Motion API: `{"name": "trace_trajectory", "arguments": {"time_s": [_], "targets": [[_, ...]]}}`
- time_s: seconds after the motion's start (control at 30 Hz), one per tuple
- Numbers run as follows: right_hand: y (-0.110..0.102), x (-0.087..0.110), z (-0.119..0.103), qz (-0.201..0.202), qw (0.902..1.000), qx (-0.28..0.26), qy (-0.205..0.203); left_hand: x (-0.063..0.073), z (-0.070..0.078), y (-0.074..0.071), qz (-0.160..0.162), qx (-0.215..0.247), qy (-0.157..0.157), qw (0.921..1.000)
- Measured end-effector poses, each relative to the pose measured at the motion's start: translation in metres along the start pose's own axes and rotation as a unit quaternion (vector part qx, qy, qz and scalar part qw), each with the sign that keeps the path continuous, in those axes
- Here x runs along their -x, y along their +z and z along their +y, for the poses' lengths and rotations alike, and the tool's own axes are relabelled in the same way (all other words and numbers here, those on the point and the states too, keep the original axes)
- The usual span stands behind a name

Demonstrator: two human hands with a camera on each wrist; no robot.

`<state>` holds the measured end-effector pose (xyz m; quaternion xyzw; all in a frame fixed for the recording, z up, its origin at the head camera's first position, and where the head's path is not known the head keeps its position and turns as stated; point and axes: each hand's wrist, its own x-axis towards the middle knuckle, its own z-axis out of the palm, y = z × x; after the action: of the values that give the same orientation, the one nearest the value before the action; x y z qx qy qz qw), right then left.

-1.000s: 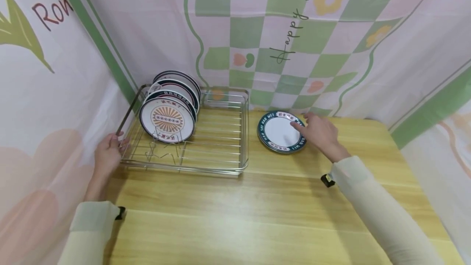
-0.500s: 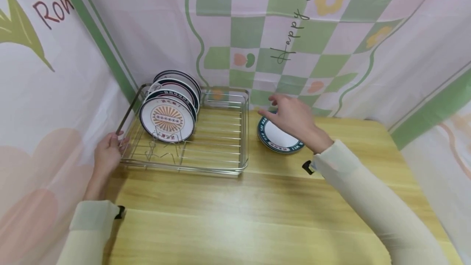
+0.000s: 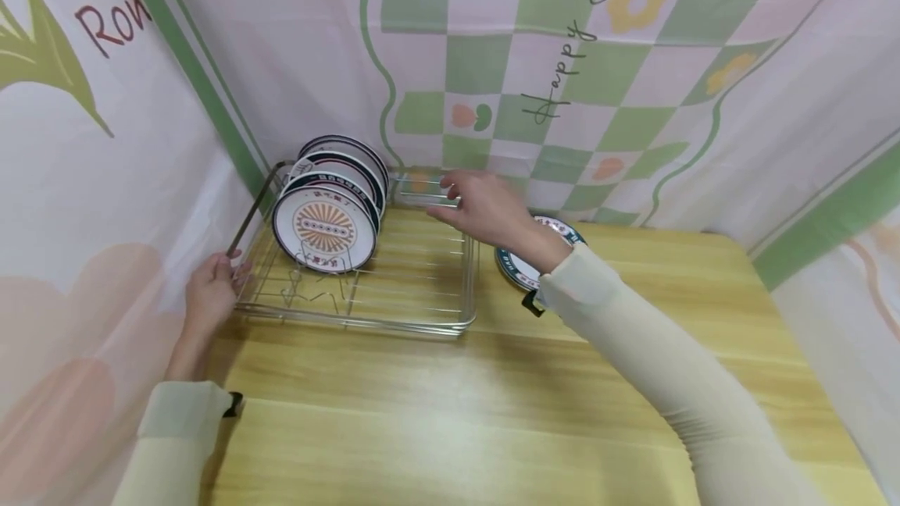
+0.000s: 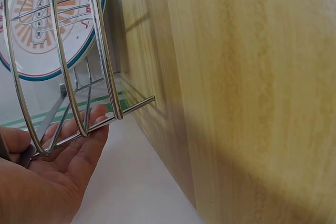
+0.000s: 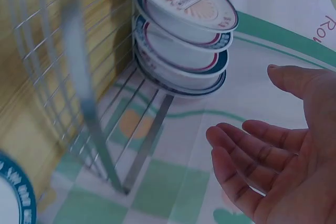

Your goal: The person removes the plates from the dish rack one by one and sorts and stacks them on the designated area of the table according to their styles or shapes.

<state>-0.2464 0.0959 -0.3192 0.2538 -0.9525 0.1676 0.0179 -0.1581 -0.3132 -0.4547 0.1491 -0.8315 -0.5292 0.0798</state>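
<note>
A wire dish rack (image 3: pixel 408 326) stands at the back left of the table. Several patterned plates (image 3: pixel 325 226) are upright in its left part, the front one with an orange sunburst. My left hand (image 3: pixel 211 287) grips the rack's left end; in the left wrist view its thumb and fingers (image 4: pixel 86 150) close around the metal frame. Over the rack's right end hovers my right hand (image 3: pixel 485 209), fingers loosely bent and thumb apart, holding nothing. The right wrist view shows this hand (image 5: pixel 273 150) away from the plates in the rack.
A green-rimmed plate (image 3: pixel 513 268) lies flat on the wooden table (image 3: pixel 450 412) to the right of the rack, partly hidden by my right forearm. A checked cloth (image 3: pixel 534 84) hangs behind, and a white printed cloth (image 3: pixel 141 178) borders the left side.
My right hand has moved left, from the flat plate at the right to above the rack's right end. The left hand stays on the rack.
</note>
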Motion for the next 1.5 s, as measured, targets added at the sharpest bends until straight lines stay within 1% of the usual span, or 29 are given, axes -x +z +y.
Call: {"name": "trace_trajectory", "arguments": {"time_s": [0.2,0.33,0.43,0.5,0.6,0.67,0.77,0.9,1.03,1.17,1.4,1.5], "targets": [[0.011,-0.022,-0.014,-0.019,0.9994,-0.022,-0.02,-0.001,-0.002,0.001,-0.004,0.005,-0.009,0.9999],[0.018,-0.034,-0.022,-0.039,0.9977,-0.041,-0.036,-0.002,-0.003,0.001,-0.003,0.009,-0.013,0.9999],[0.025,-0.044,-0.027,-0.049,0.9955,-0.062,-0.052,-0.002,-0.002,0.002,0.0,0.008,-0.01,0.9999],[0.031,-0.05,-0.031,-0.049,0.9941,-0.07,-0.066,-0.001,0.0,0.001,0.001,0.007,-0.005,1.0],[0.04,-0.059,-0.038,-0.045,0.9934,-0.068,-0.081,0.0,0.002,0.001,0.001,0.004,0.002,1.0],[0.044,-0.065,-0.042,-0.042,0.9934,-0.063,-0.087,0.0,0.003,0.0,0.002,0.002,0.002,1.0],[0.051,-0.072,-0.049,-0.049,0.9931,-0.057,-0.089,-0.001,0.003,0.0,0.002,0.003,-0.001,1.0],[0.06,-0.077,-0.053,-0.064,0.9922,-0.063,-0.086,-0.001,0.002,0.001,0.0,0.007,-0.003,1.0],[0.07,-0.079,-0.055,-0.078,0.991,-0.074,-0.079,0.0,0.001,0.002,0.005,0.01,0.004,0.9999],[0.08,-0.081,-0.056,-0.086,0.9904,-0.074,-0.079,0.0,-0.002,0.003,0.009,0.015,0.01,0.9998],[0.088,-0.085,-0.059,-0.085,0.9885,-0.078,-0.098,0.0,-0.003,0.003,0.015,0.016,0.006,0.9997],[0.09,-0.086,-0.06,-0.088,0.9885,-0.072,-0.1,-0.001,-0.001,0.003,0.013,0.023,0.004,0.9997]]}}
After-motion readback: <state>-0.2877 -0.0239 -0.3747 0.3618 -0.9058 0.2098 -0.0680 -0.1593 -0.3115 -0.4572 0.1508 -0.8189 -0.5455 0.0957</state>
